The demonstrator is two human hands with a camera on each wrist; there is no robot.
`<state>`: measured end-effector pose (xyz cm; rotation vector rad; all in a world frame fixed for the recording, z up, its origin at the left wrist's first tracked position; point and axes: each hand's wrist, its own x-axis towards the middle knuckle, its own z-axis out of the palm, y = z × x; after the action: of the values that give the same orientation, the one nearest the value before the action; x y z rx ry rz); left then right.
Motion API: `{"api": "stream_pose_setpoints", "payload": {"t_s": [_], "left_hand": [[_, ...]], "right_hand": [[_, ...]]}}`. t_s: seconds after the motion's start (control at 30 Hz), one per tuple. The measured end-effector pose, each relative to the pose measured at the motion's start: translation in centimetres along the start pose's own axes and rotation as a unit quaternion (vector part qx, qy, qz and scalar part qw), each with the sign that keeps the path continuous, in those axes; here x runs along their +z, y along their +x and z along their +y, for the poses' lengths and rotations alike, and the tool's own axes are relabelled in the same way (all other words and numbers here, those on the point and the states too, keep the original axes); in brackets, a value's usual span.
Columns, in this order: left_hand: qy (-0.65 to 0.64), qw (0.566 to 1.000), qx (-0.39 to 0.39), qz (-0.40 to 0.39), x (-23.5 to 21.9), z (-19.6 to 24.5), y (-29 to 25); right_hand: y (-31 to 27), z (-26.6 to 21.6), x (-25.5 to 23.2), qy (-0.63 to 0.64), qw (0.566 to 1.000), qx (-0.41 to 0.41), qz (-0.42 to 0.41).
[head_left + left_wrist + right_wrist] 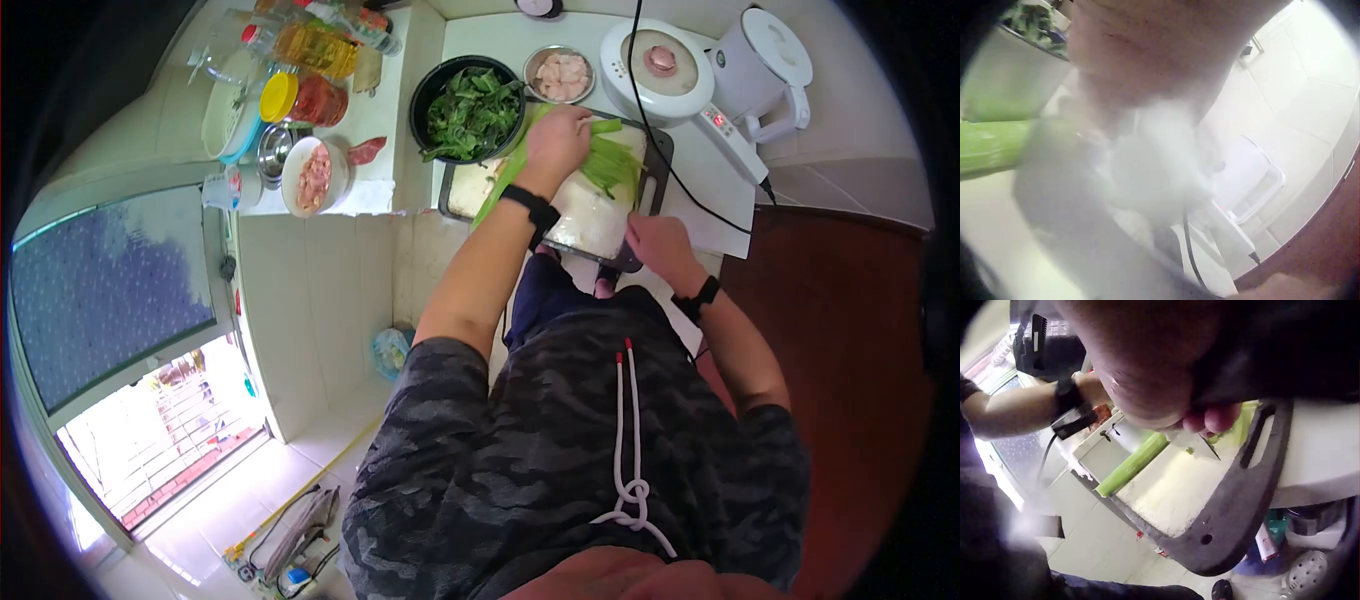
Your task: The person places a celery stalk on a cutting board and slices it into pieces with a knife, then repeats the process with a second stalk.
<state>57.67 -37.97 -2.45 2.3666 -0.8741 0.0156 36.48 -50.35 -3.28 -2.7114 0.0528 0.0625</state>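
My left hand [558,145] holds green celery stalks [497,190] down on the cutting board [655,178], which has a dark rim and a pale middle. Beyond that hand, more light-green celery lies towards the board's right side. My right hand [660,247] is at the board's near right edge and grips a knife. The knife's pale blade [1200,447] shows below the fingers in the right wrist view, close to a celery stalk [1135,465]; its handle is hidden. In the left wrist view, a thick celery stalk [991,147] ends against a blurred grey shape.
A black bowl of leafy greens [470,112] stands behind the board, beside a metal bowl of pale meat pieces [560,76]. A white cooker [660,65] and kettle [775,60] stand right. Left are a meat bowl [314,180], bottles and jars. A black cord [660,150] crosses the view.
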Motion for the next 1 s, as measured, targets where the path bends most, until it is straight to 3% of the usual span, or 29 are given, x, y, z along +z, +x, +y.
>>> {"api": "stream_pose_setpoints", "payload": {"t_s": [0.03, 0.1, 0.13, 0.27, 0.33, 0.37, 0.43, 0.57, 0.6, 0.63, 0.67, 0.73, 0.8, 0.83, 0.9, 0.93, 1.0], "left_hand": [[-0.005, 1.000, 0.006, -0.001, 1.2, 0.0, 1.4], [0.135, 0.967, 0.005, -0.216, 3.2, 0.1, 3.9], [0.177, 0.952, 0.007, -0.249, 3.7, 0.6, 4.6], [0.229, 0.931, 0.085, -0.271, 6.9, -0.5, 5.7], [0.258, 0.913, 0.130, -0.287, 5.6, 0.0, 6.0], [0.258, 0.913, 0.129, -0.288, 4.8, 0.3, 6.0], [0.168, 0.956, 0.092, -0.221, 2.6, 1.2, 5.7], [0.133, 0.975, 0.067, -0.164, -3.0, 2.3, 2.9], [-0.029, 0.998, 0.006, -0.049, -5.2, 2.1, 0.9], [-0.188, 0.978, -0.053, 0.070, -6.7, 2.3, -1.0], [-0.184, 0.979, -0.055, 0.074, -7.3, 2.4, -2.9], [-0.266, 0.944, -0.162, 0.106, -7.3, 1.1, -7.0], [-0.323, 0.901, -0.281, 0.066, -3.9, -1.7, -11.2], [-0.324, 0.900, -0.282, 0.073, -2.6, -1.8, -12.1], [-0.402, 0.802, -0.440, 0.031, 0.2, -1.1, -13.6], [-0.406, 0.799, -0.443, 0.038, 1.6, -1.2, -13.8], [-0.380, 0.784, -0.489, -0.050, 3.5, -1.3, -13.3]], "right_hand": [[-0.3, -0.2, 0.0, -0.004, 1.000, 0.006, 0.003], [-0.5, -0.4, 0.4, -0.019, 0.999, -0.031, -0.025], [-0.6, -0.4, 0.6, -0.004, 0.999, -0.034, -0.020], [-0.7, 0.0, 0.8, -0.007, 1.000, -0.015, -0.015], [-0.6, 0.5, 0.6, 0.004, 1.000, -0.009, -0.009], [-0.4, 0.9, 0.4, 0.015, 1.000, -0.008, -0.003], [-0.1, 1.8, 0.0, 0.021, 1.000, -0.009, -0.005], [2.0, 4.5, 0.2, 0.009, 0.999, -0.030, 0.023], [2.7, 4.9, 0.0, 0.012, 0.999, -0.035, 0.022], [3.5, 5.4, -0.5, 0.016, 0.999, -0.032, 0.014], [4.2, 5.6, -0.9, 0.019, 0.999, -0.029, 0.008], [4.9, 5.6, -1.8, 0.021, 0.999, -0.030, -0.007], [5.1, 5.1, -2.6, 0.027, 0.999, -0.018, -0.027], [5.0, 4.8, -2.6, 0.024, 0.999, -0.024, -0.027], [4.0, 3.9, -2.1, 0.046, 0.999, 0.019, -0.020], [3.5, 3.4, -1.6, 0.041, 0.999, 0.012, -0.024], [2.1, 2.2, -0.6, 0.073, 0.995, 0.062, -0.005]]}}
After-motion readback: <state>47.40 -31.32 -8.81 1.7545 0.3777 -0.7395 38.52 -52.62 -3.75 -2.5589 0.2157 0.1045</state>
